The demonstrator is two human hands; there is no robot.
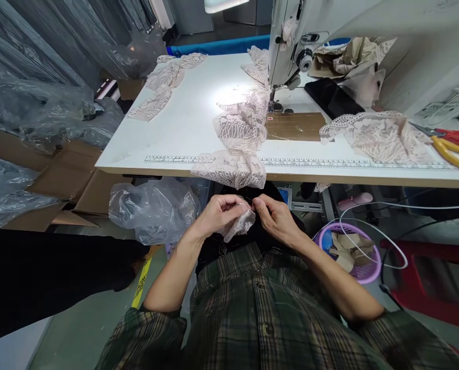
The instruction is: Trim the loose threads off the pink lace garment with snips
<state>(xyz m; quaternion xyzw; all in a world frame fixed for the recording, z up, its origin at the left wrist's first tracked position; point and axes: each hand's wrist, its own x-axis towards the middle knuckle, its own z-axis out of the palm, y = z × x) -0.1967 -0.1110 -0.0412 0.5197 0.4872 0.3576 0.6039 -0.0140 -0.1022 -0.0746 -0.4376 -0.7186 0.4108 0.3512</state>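
Note:
Over my lap, just below the table edge, my left hand (225, 213) is closed on a small piece of pale pink lace (241, 224). My right hand (274, 216) is pinched close beside it, its fingertips near the lace; whatever lies between them is too small to make out. Right above my hands, a longer strip of lace (239, 128) runs from the sewing machine (291, 56) across the white table (167, 139) and hangs over its front edge.
More lace (383, 136) lies at the right beside scissors with yellow and red handles (451, 149). Another lace strip (162, 85) rests at the table's left. A purple basket (368, 272) and red stool (425, 277) stand below right. Plastic bags (152, 210) and cardboard boxes (69, 169) are left.

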